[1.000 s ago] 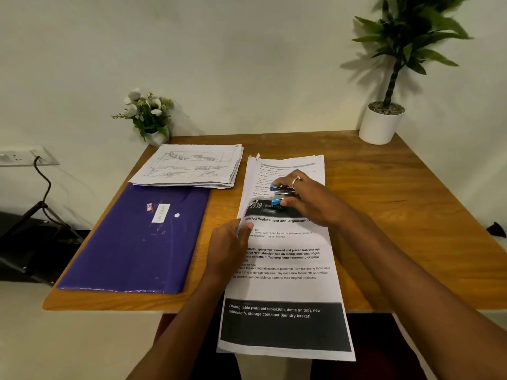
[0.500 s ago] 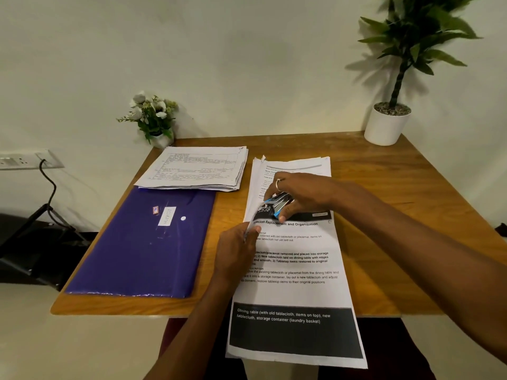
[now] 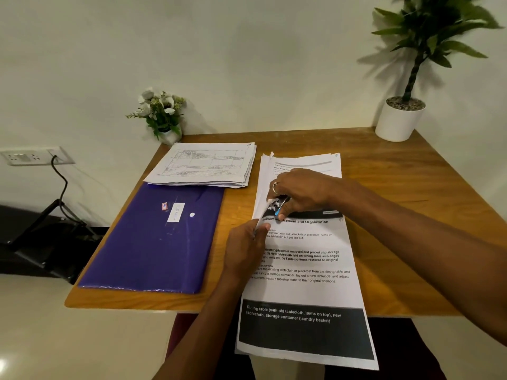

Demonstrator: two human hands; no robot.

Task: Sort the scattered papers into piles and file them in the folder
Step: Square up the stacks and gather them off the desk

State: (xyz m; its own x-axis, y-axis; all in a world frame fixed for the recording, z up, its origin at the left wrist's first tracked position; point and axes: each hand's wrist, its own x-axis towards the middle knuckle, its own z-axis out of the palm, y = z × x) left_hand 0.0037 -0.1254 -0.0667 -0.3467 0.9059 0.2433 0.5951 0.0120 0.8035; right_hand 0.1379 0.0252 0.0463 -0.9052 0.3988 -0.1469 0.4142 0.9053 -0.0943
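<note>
"Two hands on one set of papers. Why?"

"The left hand (image 3: 244, 250) pinches the lifted corner of the near papers (image 3: 304, 264), at about ten o'clock of that set, with thumb and fingers closed on the edge. I judge it raises the corner so a tool can reach it. The right hand (image 3: 304, 193) comes in from three o'clock, fingers curled round what looks like a small stapler (image 3: 282, 204), its mouth at that same corner."

"So this is fastening, not sorting?"

"Likely. The sorting looks mostly done. A first pile (image 3: 203, 165) lies squared at eleven o'clock on the table (image 3: 411, 187). A second pile (image 3: 301, 160) sits at twelve, partly under the right hand. The near papers lie at six, their lower part hanging over the table's front edge. They were probably drawn close so the corner is in easy reach."

"And the folder?"

"The folder (image 3: 153, 239) is purple, flat and closed at nine o'clock, just beside the near papers. Its far edge meets the front of the first pile. Nothing I can see has gone into it, so the filing is not yet done."

"Any risk?"

"The overhang. If the pinch lets go or the stapler tugs, the sheets could slide off toward the lap. I cannot tell whether the corner is already inside the stapler's mouth, because the fingers hide it."
</note>
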